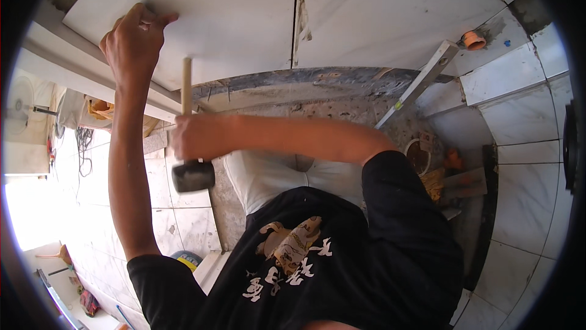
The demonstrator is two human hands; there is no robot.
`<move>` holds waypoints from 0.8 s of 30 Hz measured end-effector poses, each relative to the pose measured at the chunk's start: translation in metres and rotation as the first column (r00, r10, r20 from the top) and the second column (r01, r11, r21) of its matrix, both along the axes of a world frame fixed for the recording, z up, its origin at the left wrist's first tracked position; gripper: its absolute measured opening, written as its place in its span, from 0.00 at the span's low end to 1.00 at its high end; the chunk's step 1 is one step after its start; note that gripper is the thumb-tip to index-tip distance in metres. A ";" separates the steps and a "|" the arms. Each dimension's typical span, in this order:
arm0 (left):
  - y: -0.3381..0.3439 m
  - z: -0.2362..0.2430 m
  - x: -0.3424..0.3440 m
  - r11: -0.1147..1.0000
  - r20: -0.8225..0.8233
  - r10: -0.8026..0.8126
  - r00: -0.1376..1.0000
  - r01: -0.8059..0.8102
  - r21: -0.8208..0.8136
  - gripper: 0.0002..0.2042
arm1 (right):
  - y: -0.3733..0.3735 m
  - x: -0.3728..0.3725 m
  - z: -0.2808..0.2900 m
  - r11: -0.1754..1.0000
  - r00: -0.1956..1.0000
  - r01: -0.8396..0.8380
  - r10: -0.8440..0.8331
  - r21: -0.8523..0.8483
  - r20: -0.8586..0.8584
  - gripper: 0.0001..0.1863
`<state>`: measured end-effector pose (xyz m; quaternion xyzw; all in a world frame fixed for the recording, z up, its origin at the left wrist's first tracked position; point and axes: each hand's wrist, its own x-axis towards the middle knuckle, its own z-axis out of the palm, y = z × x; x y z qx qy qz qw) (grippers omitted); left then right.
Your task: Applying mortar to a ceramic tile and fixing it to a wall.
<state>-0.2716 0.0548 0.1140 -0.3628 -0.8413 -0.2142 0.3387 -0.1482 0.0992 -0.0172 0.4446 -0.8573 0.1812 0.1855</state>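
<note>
- at the upper left, the left hand (134, 43) rests on, or just over, the left slab (232, 12), its fingers partly bent; whether they press or pinch anything, i cannot tell.
- near that slab's front edge, the right hand (198, 137), blurred, is wrapped round the handle of a mallet (194, 176), the dark head toward the body and the pale handle end toward the slab.
- for good tapping, i'd judge: turn the head's flat face squarely to the slab, keep blows light and even, keep the left fingers clear, and avoid the corners.
- the left slab lies in front of the person, beside the right slab (378, 12), a dark joint between them; it looks pale, smooth and mostly clean.
- the right slab shows dull smears, some along the joint.
- below both front edges runs a rough grey strip (342, 76).
- to the right, a metal level (421, 79) slants across the right slab's edge, near an orange pipe end (473, 40); beyond stands a tiled wall (519, 119).
</note>
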 end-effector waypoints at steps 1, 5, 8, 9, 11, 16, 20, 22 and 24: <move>-0.001 0.005 0.001 1.000 -0.009 0.017 1.000 -0.017 0.000 0.12 | 0.000 0.000 0.003 0.995 0.994 0.077 -0.071 0.070 -0.079 0.04; -0.006 0.015 -0.010 1.000 -0.062 -0.018 0.998 0.020 0.020 0.14 | -0.019 0.009 0.016 0.990 0.987 0.071 -0.052 0.124 -0.151 0.02; 0.000 0.002 0.001 0.987 -0.154 -0.120 0.981 0.134 0.088 0.13 | -0.026 0.033 0.024 0.990 0.999 0.020 -0.016 0.139 -0.033 0.02; 0.006 -0.003 0.005 0.990 -0.111 -0.116 0.987 0.125 0.072 0.09 | -0.022 0.043 0.027 0.987 0.999 0.034 -0.032 0.159 -0.013 0.02; 0.013 -0.017 0.009 0.971 -0.123 -0.203 0.971 0.216 0.106 0.06 | -0.022 0.060 0.021 0.979 0.996 0.084 -0.084 0.186 -0.005 0.01; 0.066 -0.005 0.069 0.865 -0.133 -0.479 0.867 0.492 0.092 0.27 | -0.005 0.113 -0.017 0.951 0.976 0.188 -0.210 0.247 0.065 0.01; 0.108 0.024 0.107 0.905 -0.254 -0.398 0.882 0.422 0.046 0.32 | 0.012 0.159 -0.020 0.950 0.952 0.246 -0.274 0.191 0.138 0.02; 0.116 0.030 0.114 0.921 -0.244 -0.366 0.898 0.388 0.046 0.33 | 0.021 0.168 -0.024 0.940 0.944 0.285 -0.309 0.188 0.115 0.02; 0.115 0.035 0.117 0.963 -0.162 -0.268 0.950 0.263 -0.052 0.35 | 0.028 0.174 -0.023 0.936 0.931 0.304 -0.332 0.180 0.152 0.01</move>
